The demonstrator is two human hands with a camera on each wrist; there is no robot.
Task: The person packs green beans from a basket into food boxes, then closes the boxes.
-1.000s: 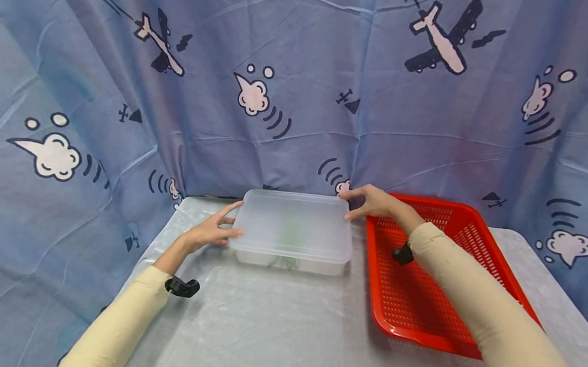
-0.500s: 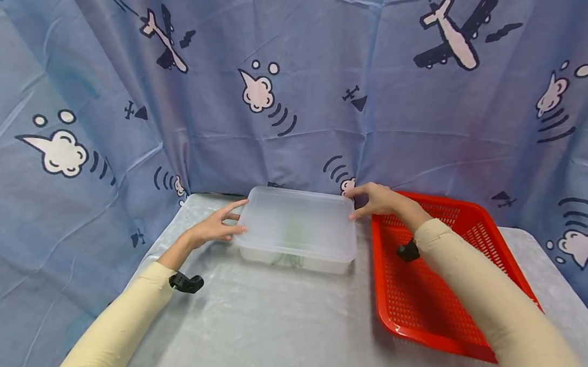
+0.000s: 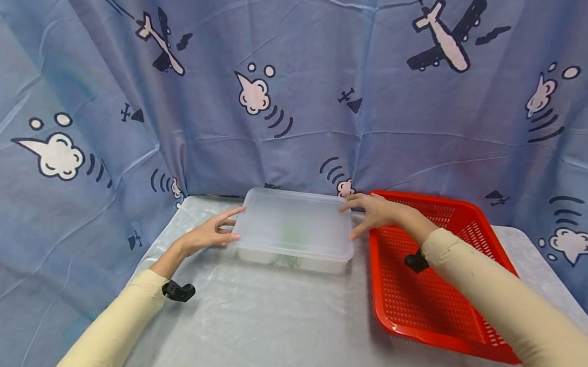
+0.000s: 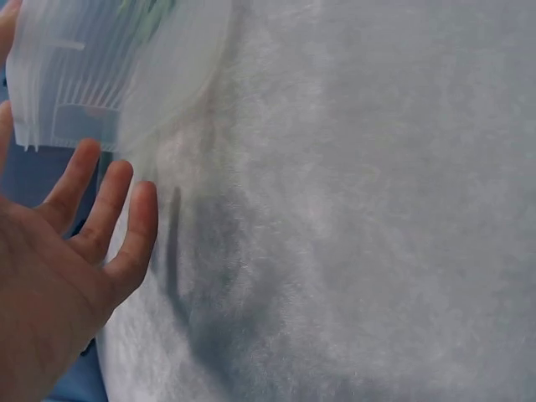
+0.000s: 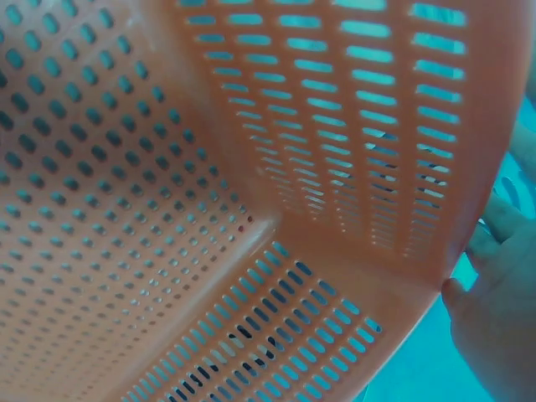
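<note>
A translucent plastic storage box (image 3: 292, 221) with its lid on sits near the back of the table. Something green (image 3: 292, 261) shows faintly through its front wall; its kind is unclear. My left hand (image 3: 202, 238) is at the box's left side, index finger and thumb at the lid's edge. In the left wrist view, the other fingers (image 4: 109, 205) are spread and stand apart from the box wall. At the opposite side, my right hand (image 3: 378, 212) has its thumb and fingers spread at the lid's right edge. Whether either hand still touches the lid is hard to tell.
Right of the box stands a red perforated plastic basket (image 3: 376, 294), its left rim close to the box, with my right forearm above it. A pale cloth covers the table (image 3: 250, 322). Behind hangs a blue curtain (image 3: 295, 156) printed with planes.
My left thumb has drawn back from the lid's top to its edge. The right hand's thumb and fingers have spread wider, the thumb shifting nearer the front. The box stays in place.
</note>
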